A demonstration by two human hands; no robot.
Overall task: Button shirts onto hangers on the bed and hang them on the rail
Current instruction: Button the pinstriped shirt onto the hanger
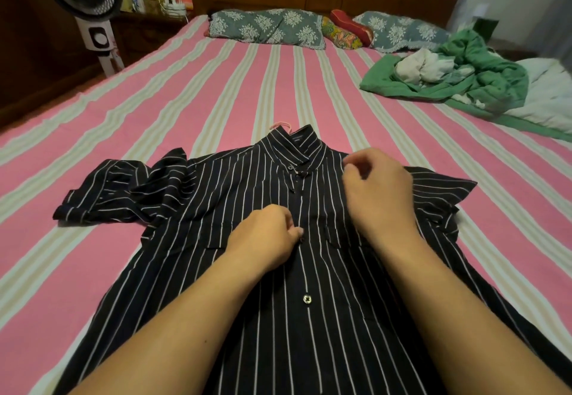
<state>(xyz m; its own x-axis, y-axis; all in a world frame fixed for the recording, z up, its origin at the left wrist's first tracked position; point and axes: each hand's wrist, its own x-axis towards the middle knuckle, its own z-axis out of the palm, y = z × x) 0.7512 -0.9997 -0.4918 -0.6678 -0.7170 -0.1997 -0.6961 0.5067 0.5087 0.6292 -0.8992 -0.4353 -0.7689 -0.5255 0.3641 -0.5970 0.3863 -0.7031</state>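
A dark pinstriped shirt point(247, 208) is laid front-up on the bed point(185, 91), filling the lower centre of the frame, its collar pointing to the upper centre. A pink hanger hook point(281, 124) is seen just above the collar. The left hand point(266, 238) is rested on the placket at centre frame, its grip pinched closed on the fabric edge at a button position, with the fingertips point(297, 233) touching the placket. The right hand point(379, 190) is placed right of centre, on the shirt's chest near the collar; its fingers are curled loosely, and whether cloth is gripped cannot be told. A fastened button point(306, 298) is visible below the left hand. Green bedding point(464, 72) lies at the upper right.
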